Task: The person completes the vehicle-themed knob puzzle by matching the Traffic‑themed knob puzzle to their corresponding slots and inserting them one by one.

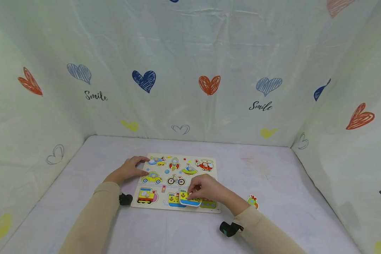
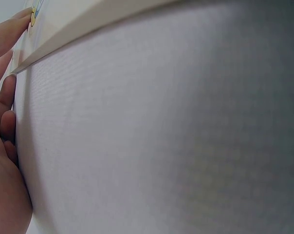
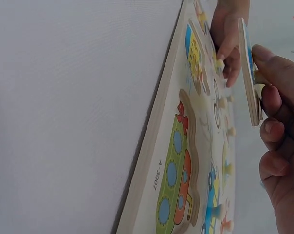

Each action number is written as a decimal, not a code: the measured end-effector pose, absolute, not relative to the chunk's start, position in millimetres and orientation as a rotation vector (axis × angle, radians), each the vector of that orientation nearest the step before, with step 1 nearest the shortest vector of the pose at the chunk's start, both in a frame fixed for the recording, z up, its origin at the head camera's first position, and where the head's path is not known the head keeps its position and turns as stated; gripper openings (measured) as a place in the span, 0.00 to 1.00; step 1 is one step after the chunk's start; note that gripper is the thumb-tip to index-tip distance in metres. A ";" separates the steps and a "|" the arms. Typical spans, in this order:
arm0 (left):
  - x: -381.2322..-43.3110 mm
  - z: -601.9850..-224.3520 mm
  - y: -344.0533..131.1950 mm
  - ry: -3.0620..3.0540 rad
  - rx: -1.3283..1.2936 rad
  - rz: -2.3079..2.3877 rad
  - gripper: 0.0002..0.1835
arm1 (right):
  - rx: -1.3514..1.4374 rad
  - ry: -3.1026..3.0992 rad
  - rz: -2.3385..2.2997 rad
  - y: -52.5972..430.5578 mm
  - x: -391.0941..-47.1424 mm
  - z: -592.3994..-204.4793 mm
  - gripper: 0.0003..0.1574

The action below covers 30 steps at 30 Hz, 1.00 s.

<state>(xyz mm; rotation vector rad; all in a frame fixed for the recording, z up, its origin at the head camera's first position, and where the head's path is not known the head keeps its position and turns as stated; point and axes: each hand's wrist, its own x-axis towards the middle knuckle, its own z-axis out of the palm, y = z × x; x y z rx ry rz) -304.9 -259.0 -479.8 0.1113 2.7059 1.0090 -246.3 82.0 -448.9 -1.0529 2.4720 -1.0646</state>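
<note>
A wooden knob puzzle board (image 1: 161, 204) with vehicle pictures lies on the table. My right hand (image 1: 206, 188) pinches the small knob of a blue and yellow ship puzzle piece (image 1: 190, 202). In the right wrist view, the ship piece (image 3: 248, 73) is tilted on edge and raised above the board, apart from the printed ship recess (image 3: 193, 53). The submarine recess (image 3: 174, 170) holds no piece. My left hand (image 1: 130, 170) rests at the board's left edge, fingers spread, with fingertips near the airplane (image 1: 155, 161) and the yellow car (image 1: 151, 177).
A green and red puzzle piece (image 1: 252, 201) lies right of the board, partly behind my right forearm. The train (image 1: 147, 195), bicycle (image 1: 176, 180), rocket (image 1: 174, 164), flying saucer (image 1: 189, 169) and helicopter (image 1: 204, 164) show on the board. Heart-printed cloth walls (image 1: 177, 106) surround the table.
</note>
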 end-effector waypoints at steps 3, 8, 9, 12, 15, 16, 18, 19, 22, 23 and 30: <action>-304.6 -478.8 -258.6 2.706 0.107 1.011 0.35 | -1.040 2.486 -1.044 75.5 -248.6 -448.0 0.07; -304.7 -479.3 -258.8 2.703 0.106 1.017 0.35 | -1.025 2.484 -1.047 65.5 -250.1 -446.7 0.06; -304.6 -479.4 -259.0 2.699 0.103 1.022 0.36 | -1.029 2.481 -1.048 63.8 -250.2 -446.8 0.06; -304.3 -479.1 -259.5 2.686 0.094 1.036 0.36 | -1.036 2.467 -1.054 58.7 -250.2 -448.6 0.07; -303.9 -478.1 -259.4 2.674 0.081 1.049 0.36 | -1.024 2.482 -1.024 53.3 -250.2 -452.3 0.07; -303.9 -478.0 -259.4 2.672 0.079 1.050 0.36 | -1.021 2.487 -1.019 51.7 -250.1 -453.6 0.08; -303.5 -477.2 -259.0 2.671 0.083 1.049 0.36 | -1.019 2.502 -1.003 48.4 -249.5 -454.7 0.08; -303.2 -476.8 -258.8 2.671 0.084 1.048 0.35 | -1.025 2.507 -1.003 47.1 -249.0 -455.2 0.08; -302.6 -475.9 -258.4 2.673 0.102 1.041 0.36 | -1.028 2.519 -1.004 44.3 -248.5 -456.5 0.08; -302.3 -475.4 -258.4 2.675 0.105 1.038 0.35 | -1.026 2.524 -1.002 43.7 -248.6 -457.2 0.08; -303.0 -476.2 -259.1 2.668 0.087 1.046 0.35 | -1.042 2.526 -1.039 41.2 -250.9 -463.5 0.09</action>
